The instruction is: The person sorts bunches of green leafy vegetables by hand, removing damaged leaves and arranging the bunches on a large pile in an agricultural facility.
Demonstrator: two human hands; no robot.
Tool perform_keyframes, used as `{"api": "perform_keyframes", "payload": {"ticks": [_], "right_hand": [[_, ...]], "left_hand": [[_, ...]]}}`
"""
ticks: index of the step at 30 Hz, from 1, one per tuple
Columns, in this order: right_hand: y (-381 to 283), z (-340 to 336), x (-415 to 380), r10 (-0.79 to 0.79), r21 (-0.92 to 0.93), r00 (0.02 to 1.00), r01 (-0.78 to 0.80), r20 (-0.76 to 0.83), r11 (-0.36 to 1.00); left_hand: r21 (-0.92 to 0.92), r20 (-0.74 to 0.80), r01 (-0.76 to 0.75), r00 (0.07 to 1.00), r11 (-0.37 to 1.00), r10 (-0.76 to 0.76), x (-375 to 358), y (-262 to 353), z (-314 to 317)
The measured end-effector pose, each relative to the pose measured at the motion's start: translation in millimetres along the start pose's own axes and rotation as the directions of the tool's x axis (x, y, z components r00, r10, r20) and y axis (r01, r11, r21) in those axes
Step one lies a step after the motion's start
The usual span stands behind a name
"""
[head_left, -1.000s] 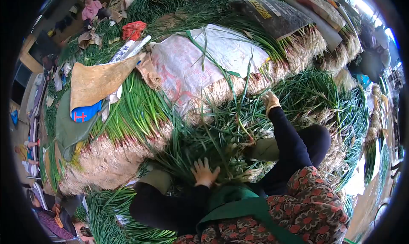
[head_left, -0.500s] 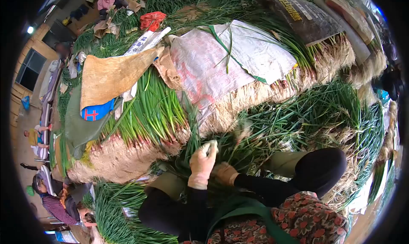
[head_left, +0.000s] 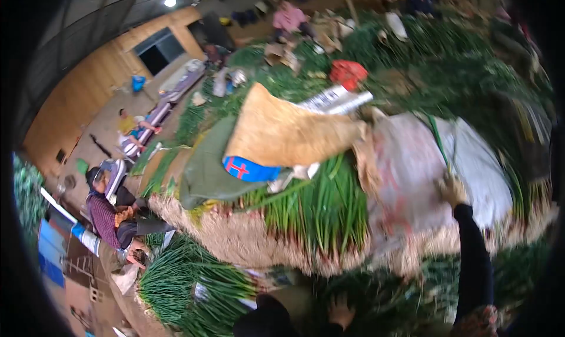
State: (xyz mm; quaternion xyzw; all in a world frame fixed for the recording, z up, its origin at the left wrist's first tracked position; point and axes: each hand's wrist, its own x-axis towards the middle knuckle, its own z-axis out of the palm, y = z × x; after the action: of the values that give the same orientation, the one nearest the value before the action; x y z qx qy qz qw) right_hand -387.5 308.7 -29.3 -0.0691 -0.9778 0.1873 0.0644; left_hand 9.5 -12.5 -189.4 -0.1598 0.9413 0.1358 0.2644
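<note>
My right hand [head_left: 452,191], blurred, reaches out over the pale woven sacks [head_left: 406,160]. Its fingers are closed at the lower end of a long green strand [head_left: 438,138]; whether that is a leaf or a strip of the sack edge I cannot make out. Low in the view, my left hand [head_left: 340,310] is apart from it, fingers spread above dark greens near my knee. Under the sacks lies a long row of green onions [head_left: 318,213], leaves upward, with pale root ends [head_left: 253,237] facing me.
A tan sack [head_left: 288,131] and a dark green sheet [head_left: 206,166] cover the row's left part. Loose greens [head_left: 182,284] lie at lower left, beside a seated person [head_left: 109,213]. A red bag [head_left: 348,73] and another person [head_left: 289,19] are farther back.
My view has swung left and up. My right hand has gone from the greens at my knees out to the sacks. My left hand, earlier pinched and raised, is now lower with fingers spread.
</note>
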Motion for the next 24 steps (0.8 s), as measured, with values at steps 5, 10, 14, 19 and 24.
{"api": "perform_keyframes", "payload": {"ticks": [5, 10, 14, 19, 24], "right_hand": [[-29, 8, -30, 0.075, -0.147, 0.994, -0.087, -0.082, 0.985], [-24, 42, -57, -0.229, -0.221, 0.952, 0.183, -0.203, 0.958], [-60, 54, -205, -0.339, 0.128, 0.940, 0.339, -0.019, 0.932], [-33, 88, -402, -0.336, -0.148, 0.698, 0.535, 0.633, 0.832], [94, 155, -429, -0.653, 0.092, 0.236, 0.899, 0.720, 0.427]], "left_hand": [[-0.189, 0.107, 0.032, 0.994, 0.981, -0.012, -9, -3, -13], [-0.130, -0.049, 0.028, 0.998, 0.991, -0.035, 9, -6, 12], [-0.177, -0.069, -0.040, 0.997, 0.983, 0.028, 15, -17, 22], [-0.163, 0.146, 0.017, 0.989, 0.987, 0.007, 40, -7, 25], [-0.372, 0.137, -0.039, 0.986, 0.927, 0.096, -38, 27, -79]]}}
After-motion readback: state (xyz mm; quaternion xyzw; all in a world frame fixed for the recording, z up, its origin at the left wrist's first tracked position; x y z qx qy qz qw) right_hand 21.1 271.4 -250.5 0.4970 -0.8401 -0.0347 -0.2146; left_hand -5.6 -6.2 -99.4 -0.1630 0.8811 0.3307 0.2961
